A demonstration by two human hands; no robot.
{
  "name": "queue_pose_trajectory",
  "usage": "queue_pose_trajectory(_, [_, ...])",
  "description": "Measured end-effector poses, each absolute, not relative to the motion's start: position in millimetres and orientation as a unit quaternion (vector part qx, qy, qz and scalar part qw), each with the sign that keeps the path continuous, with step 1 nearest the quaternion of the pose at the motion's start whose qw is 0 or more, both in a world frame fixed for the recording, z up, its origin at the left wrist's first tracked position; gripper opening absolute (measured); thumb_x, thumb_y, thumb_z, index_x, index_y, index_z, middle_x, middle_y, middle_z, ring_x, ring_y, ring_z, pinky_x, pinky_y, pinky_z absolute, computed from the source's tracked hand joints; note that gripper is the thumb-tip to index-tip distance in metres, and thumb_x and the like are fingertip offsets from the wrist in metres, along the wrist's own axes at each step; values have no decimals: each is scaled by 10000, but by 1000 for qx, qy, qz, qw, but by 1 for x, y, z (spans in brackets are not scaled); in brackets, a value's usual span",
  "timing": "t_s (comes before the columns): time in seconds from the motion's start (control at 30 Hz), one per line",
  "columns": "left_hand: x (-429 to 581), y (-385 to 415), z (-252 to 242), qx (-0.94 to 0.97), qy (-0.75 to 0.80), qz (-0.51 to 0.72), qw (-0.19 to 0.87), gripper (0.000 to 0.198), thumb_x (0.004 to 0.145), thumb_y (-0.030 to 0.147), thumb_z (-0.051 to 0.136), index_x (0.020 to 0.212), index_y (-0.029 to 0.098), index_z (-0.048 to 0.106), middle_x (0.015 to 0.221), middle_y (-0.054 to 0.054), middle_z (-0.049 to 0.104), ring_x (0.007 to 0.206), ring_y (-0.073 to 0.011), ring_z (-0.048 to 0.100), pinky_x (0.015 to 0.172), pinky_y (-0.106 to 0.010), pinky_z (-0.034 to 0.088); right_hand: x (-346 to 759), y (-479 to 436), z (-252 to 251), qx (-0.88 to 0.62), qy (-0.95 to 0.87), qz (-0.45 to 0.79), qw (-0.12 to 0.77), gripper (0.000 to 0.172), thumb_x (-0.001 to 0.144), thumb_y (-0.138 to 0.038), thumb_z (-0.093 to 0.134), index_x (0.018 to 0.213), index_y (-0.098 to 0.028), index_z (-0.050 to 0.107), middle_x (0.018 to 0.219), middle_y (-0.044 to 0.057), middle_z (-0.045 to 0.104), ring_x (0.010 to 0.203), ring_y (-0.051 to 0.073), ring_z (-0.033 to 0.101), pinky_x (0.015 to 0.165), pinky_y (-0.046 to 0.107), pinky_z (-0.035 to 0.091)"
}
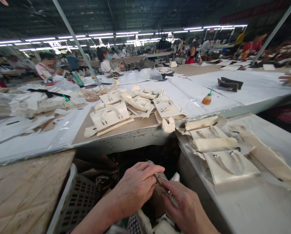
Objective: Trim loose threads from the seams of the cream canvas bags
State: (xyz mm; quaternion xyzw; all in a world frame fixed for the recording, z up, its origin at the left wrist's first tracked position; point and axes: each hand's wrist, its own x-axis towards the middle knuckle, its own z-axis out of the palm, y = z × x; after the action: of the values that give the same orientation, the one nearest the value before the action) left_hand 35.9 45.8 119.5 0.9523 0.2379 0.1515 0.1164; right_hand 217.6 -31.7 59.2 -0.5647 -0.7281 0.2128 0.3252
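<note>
Low in the view, my left hand (138,182) has its fingers wrapped over the edge of a brown piece (157,195) beside checked cloth (161,175). Close on its right, my right hand (184,203) is closed round a thin, narrow tool (171,196), whose tip lies by the left fingers. What kind of tool it is, I cannot make out. Cream material (165,226) lies bunched beneath both hands. On the right-hand table, cream bag panels (229,165) with handles lie in a row.
More cream bag pieces (110,115) lie on the white table (194,94) ahead, near an amber glue bottle (207,99). A grey plastic basket (79,198) stands at lower left beside a wooden board (26,191). Several people sit farther back; another person's hand (290,78) shows at far right.
</note>
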Motion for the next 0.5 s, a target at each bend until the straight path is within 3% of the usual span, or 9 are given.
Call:
queue_pose_trajectory(0.33, [43, 51, 116, 942, 251, 195, 110, 178, 895, 74, 554, 749, 176, 567, 1159, 29, 680, 931, -172, 612, 842, -337, 475, 220, -28, 58, -546, -726, 237, 343, 312, 825, -140, 459, 1032, -213, 682, 962, 44, 746, 862, 185, 712, 773, 253, 560])
queue_pose_trajectory(0.5, [44, 52, 113, 941, 256, 190, 117, 163, 884, 84, 576, 747, 173, 572, 1146, 21, 690, 944, -178, 626, 859, -338, 470, 221, -28, 61, -541, -709, 287, 350, 292, 812, -120, 475, 987, -234, 680, 913, 9, 729, 845, 155, 695, 755, 221, 521])
